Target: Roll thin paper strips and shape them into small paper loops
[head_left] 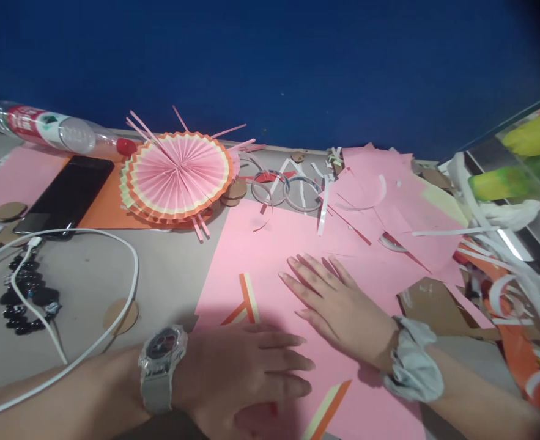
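Observation:
A large pink paper sheet [260, 244] lies on the table below both hands. My right hand [336, 302], with a pale scrunchie [414, 360] at the wrist, rests flat on it, fingers stretched out. Nearer to me, my left hand [246, 373] hovers over or touches the sheet with its fingers apart; a watch [162, 351] is on that wrist. Orange and cream paper strips [250, 298] show just beyond the left hand. Another two-coloured strip [328, 410] lies nearer the bottom edge. Whatever is under the left palm is hidden.
At the back left stand a pleated pink paper rosette [180, 174], a plastic bottle [68, 131] and a black phone [65, 195]. A white cable [136, 269] loops over beads [26, 293]. Rings [303, 194] lie behind the sheet. Pink scraps [389, 208] and cut strips crowd the right.

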The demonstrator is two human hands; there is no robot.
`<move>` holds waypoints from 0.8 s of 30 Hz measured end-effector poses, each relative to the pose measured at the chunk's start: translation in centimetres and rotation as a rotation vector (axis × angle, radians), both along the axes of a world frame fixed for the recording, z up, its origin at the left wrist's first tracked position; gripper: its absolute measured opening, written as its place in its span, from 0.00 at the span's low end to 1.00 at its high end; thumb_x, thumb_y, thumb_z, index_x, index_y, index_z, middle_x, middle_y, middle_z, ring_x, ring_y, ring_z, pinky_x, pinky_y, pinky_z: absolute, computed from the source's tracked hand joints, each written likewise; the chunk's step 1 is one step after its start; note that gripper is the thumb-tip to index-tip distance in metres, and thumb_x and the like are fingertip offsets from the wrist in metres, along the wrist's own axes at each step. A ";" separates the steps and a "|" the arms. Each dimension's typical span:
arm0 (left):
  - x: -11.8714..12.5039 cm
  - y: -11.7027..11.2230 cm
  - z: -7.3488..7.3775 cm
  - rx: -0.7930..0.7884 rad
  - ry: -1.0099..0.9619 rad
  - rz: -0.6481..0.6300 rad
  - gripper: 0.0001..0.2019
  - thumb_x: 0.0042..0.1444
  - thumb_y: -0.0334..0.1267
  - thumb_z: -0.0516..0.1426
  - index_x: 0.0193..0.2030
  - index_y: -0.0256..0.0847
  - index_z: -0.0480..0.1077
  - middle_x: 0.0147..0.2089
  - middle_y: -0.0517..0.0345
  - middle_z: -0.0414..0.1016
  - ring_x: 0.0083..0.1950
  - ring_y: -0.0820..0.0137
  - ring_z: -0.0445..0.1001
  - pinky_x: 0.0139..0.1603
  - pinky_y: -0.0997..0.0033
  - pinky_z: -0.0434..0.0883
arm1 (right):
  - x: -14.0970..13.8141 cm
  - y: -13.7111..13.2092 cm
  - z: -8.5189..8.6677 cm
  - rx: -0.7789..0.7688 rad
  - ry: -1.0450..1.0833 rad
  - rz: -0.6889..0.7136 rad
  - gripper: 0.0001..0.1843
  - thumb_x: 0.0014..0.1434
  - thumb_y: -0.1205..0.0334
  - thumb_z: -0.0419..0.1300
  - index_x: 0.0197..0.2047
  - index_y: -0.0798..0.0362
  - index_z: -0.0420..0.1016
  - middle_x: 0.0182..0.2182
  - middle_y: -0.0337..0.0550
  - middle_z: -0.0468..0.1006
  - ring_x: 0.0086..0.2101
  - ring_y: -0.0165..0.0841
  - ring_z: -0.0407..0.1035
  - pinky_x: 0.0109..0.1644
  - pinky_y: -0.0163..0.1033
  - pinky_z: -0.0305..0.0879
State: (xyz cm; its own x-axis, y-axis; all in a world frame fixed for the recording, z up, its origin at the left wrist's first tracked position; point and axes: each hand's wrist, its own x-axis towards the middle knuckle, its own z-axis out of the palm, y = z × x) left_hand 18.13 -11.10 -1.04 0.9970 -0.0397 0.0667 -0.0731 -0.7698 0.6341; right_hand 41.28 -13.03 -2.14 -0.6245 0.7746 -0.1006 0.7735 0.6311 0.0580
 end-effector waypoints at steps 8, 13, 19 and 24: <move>-0.1 -0.9 -1.0 0.242 0.031 0.061 0.34 0.55 0.53 0.49 0.63 0.33 0.50 0.65 0.51 0.54 0.65 0.60 0.48 0.66 0.60 0.39 | -1.9 -0.7 2.0 -0.172 0.191 0.086 0.22 0.62 0.62 0.46 0.59 0.57 0.58 0.42 0.48 0.71 0.41 0.38 0.62 0.45 0.46 0.60; 0.2 -1.9 -1.5 0.323 0.062 0.127 0.38 0.50 0.59 0.52 0.60 0.33 0.54 0.61 0.47 0.59 0.64 0.56 0.50 0.64 0.58 0.43 | -3.6 -2.8 2.0 -0.298 0.190 0.038 0.30 0.59 0.49 0.52 0.59 0.57 0.57 0.37 0.44 0.70 0.37 0.36 0.62 0.39 0.44 0.60; 0.1 -1.9 -1.2 0.312 0.065 0.149 0.34 0.48 0.59 0.53 0.56 0.37 0.59 0.61 0.47 0.59 0.64 0.56 0.50 0.64 0.58 0.42 | -4.3 -3.3 1.9 -0.233 0.142 0.009 0.31 0.58 0.49 0.53 0.60 0.59 0.56 0.34 0.42 0.69 0.35 0.36 0.60 0.36 0.43 0.58; 0.1 -1.9 -1.1 0.299 0.075 0.173 0.34 0.48 0.60 0.53 0.56 0.37 0.60 0.63 0.45 0.55 0.65 0.57 0.49 0.64 0.60 0.44 | -4.9 -3.5 2.3 -0.206 0.117 -0.021 0.30 0.57 0.47 0.54 0.57 0.59 0.61 0.34 0.41 0.69 0.34 0.35 0.60 0.35 0.43 0.57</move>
